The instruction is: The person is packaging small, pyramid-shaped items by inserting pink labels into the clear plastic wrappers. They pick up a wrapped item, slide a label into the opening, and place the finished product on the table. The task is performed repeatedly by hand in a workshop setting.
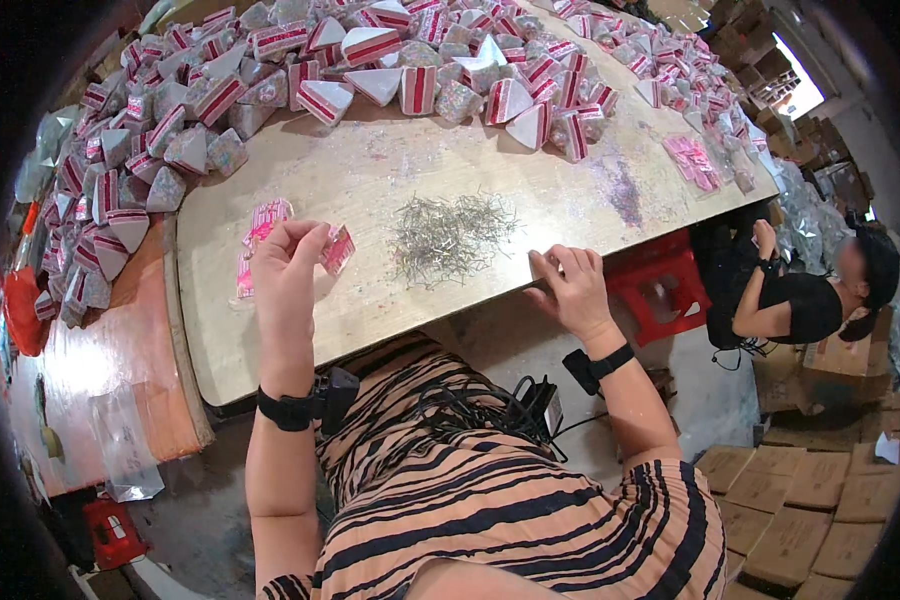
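Observation:
My left hand [288, 262] is raised over the pale table [370, 180] and pinches a small pink-and-white striped packet [338, 249] between thumb and fingers. A short stack of the same flat pink packets [260, 235] lies just left of it. My right hand [568, 285] rests on the table's near edge with fingers curled, nothing visible in it. Between the hands lies a loose heap of thin metal wires [450, 235].
Several triangular red-striped packages [370, 60] are piled across the far and left sides of the table. More pink packets [692, 162] lie at right. A red stool [660, 285] and a seated person [800, 295] are at right; cardboard boxes [810, 500] cover the floor.

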{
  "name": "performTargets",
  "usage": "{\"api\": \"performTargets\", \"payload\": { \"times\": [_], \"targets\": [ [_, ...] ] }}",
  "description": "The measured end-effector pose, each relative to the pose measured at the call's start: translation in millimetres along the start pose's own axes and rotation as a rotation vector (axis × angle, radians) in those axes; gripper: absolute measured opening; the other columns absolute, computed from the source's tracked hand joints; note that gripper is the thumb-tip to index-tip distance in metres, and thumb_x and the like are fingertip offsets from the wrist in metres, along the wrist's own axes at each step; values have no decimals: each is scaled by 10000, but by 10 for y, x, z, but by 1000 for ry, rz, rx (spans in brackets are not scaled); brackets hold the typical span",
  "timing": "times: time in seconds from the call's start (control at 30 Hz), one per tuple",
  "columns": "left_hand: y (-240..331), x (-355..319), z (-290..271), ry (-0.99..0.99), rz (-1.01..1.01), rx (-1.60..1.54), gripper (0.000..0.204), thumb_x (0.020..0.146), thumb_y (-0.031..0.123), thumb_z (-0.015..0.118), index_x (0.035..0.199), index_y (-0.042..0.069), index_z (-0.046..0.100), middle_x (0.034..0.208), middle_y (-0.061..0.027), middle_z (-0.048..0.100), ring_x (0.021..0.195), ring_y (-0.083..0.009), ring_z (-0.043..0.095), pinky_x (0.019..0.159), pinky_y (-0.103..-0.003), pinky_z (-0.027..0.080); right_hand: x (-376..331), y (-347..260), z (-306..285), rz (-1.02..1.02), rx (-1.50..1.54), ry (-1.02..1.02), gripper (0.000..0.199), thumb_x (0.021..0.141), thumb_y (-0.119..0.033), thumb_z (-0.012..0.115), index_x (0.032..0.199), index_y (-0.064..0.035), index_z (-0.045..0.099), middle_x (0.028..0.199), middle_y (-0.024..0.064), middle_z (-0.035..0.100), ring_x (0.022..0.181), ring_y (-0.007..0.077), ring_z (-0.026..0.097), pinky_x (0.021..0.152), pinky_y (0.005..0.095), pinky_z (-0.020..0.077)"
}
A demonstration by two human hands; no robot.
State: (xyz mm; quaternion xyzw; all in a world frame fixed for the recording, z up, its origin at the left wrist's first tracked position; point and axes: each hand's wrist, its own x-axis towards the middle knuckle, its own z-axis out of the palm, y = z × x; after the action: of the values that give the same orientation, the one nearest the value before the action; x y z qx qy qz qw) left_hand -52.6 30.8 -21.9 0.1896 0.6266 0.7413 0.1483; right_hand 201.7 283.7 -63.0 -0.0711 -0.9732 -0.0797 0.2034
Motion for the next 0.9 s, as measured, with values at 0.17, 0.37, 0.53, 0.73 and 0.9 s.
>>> {"api": "performTargets", "payload": {
  "times": [0.17,0.37,0.53,0.73,0.9],
  "targets": [
    [11,4,8,-12,-29,-16,83,871,81,641,891,0,644,796,-18,639,720,-70,556,676,-214,428,-155,123,81,-115,-77,156,271,764,-124,668,1023,-48,648,899,29,541,810,189,536,808,353,413],
    [-3,47,95,-59,-114,-77,116,864,85,643,925,-13,659,817,-59,674,716,-96,578,698,-235,445,-112,154,46,-186,3,192,143,747,-69,648,885,-28,649,831,38,555,764,199,540,748,353,427],
    [50,-27,194,-42,-143,-48,138,861,94,641,925,-26,667,817,-61,679,712,-93,580,692,-230,446,126,120,-161,-122,104,234,40,752,-69,633,780,-66,604,785,47,550,743,228,535,744,359,413],
    [134,-73,227,-220,-145,-20,118,877,110,621,918,5,659,862,-68,682,805,-120,615,767,-255,464,898,-478,-445,-61,485,323,101,702,-30,681,747,-79,605,762,48,588,752,231,581,761,359,390],
    [216,-155,212,-226,-97,-20,108,869,90,629,895,-11,657,851,-57,678,787,-99,601,748,-238,457,1312,-874,-370,-160,540,285,94,699,-57,685,719,-77,596,727,54,583,721,236,580,750,360,397]
  ]
}}
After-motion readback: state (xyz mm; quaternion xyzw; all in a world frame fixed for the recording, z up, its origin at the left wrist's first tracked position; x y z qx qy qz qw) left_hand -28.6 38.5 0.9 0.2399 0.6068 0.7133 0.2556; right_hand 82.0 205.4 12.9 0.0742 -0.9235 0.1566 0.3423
